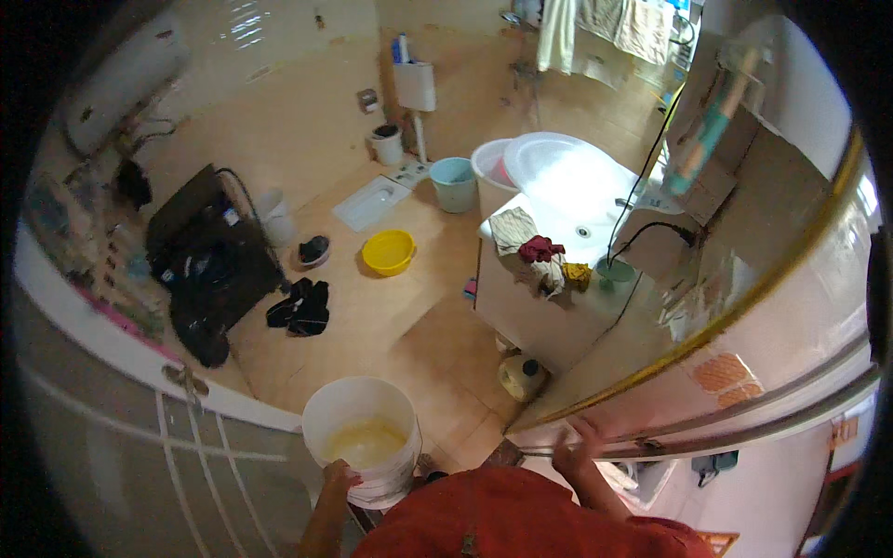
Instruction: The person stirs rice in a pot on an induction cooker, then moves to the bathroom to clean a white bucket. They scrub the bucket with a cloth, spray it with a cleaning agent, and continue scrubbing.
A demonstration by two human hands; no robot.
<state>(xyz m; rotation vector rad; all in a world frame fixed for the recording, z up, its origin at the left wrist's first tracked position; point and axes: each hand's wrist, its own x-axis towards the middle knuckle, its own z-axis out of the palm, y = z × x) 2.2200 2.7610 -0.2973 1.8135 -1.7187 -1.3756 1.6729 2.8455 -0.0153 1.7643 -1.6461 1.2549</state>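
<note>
A large white plastic bucket (411, 432) with yellowish liquid (366, 443) in its bottom is in front of me at the doorway. My left hand (340, 474) grips its near left rim, thumb over the edge. To the right, my right hand (578, 452) is raised beside the door frame (628, 446), fingers apart and slightly blurred, holding nothing. Whether it touches the frame is hard to tell. Part of my foot shows just right of the bucket, below the hem of my red top.
A yellow basin (388, 252), black cloth (300, 308) and a squat toilet pan (370, 202) are on the tiled floor. A washbasin cabinet (520, 296) with rags stands right, with a jug (520, 376) at its base. The door (237, 474) is left.
</note>
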